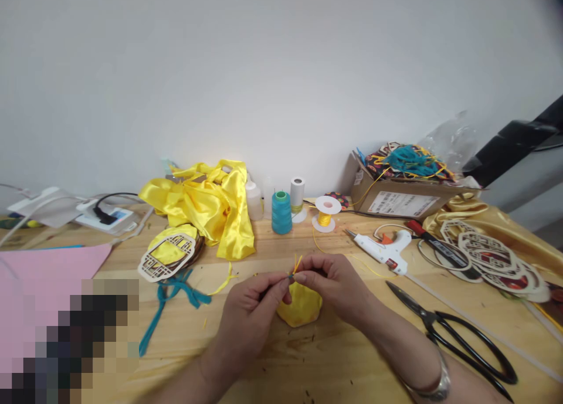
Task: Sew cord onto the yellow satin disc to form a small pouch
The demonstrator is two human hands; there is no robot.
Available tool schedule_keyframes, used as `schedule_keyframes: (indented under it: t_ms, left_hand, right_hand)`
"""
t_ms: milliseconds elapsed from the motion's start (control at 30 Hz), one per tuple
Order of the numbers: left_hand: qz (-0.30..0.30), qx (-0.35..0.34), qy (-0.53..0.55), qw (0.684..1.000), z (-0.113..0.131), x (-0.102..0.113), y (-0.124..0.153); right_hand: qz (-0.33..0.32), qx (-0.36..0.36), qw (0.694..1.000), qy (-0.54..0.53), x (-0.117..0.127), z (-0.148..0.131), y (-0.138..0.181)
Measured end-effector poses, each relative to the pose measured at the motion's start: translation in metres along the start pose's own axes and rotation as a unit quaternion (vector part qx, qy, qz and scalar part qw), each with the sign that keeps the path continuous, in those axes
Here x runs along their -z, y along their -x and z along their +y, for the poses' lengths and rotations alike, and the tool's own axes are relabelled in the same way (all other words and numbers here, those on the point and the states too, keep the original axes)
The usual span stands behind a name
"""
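Observation:
A small yellow satin pouch hangs between my two hands just above the wooden table. My left hand pinches its gathered neck from the left. My right hand pinches the same spot from the right, where short yellow cord ends stick up. Both hands have their fingers closed on the pouch's top.
Black scissors and a white glue gun lie right of my hands. Behind are a teal thread spool, a yellow cord reel, yellow satin cloth and a cardboard box. Cut-out frames, a teal ribbon and pink paper lie left.

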State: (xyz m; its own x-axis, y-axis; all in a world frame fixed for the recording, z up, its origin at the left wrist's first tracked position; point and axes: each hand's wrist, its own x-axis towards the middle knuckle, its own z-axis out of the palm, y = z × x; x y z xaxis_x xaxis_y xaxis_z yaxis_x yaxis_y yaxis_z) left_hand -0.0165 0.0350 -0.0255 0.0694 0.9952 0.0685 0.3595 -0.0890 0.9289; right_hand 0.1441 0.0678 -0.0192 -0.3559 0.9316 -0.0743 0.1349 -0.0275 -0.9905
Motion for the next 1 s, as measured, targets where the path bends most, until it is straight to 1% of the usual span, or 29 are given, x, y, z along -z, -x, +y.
schedule_keyframes:
  t_ms: [67,200,367,467,633,833,1000]
  left_hand:
    - [-0.002,0.016,0.021,1.0,-0.0001,0.001,-0.0021]
    - [0.001,0.03,0.047,0.998,-0.0011,0.0016,-0.0036]
    - [0.002,0.029,0.057,0.998,-0.0023,0.0014,-0.0035]
    - [0.007,0.023,0.059,0.998,-0.0024,0.0017,-0.0038]
    - [0.015,0.021,0.068,0.997,-0.0021,0.0018,-0.0026]
    - [0.021,0.019,0.067,0.997,-0.002,0.0013,-0.0035]
    - [0.029,0.023,0.07,0.997,-0.0018,0.0014,-0.0036]
  right_hand:
    - [0.001,-0.001,1.0,-0.009,-0.0005,0.0006,-0.0005]
    - [0.031,0.005,0.999,0.01,-0.0016,0.0017,-0.0001]
    - [0.026,0.059,0.996,0.059,-0.0017,0.002,0.0022]
    - [0.034,0.071,0.993,0.089,-0.0013,0.0013,0.0032]
    - [0.026,0.072,0.992,0.104,-0.0012,-0.0021,0.0054]
    - [-0.012,0.052,0.997,0.05,-0.0029,-0.0034,0.007]
    - [-0.006,0.025,0.995,0.093,-0.0024,0.0,0.0071]
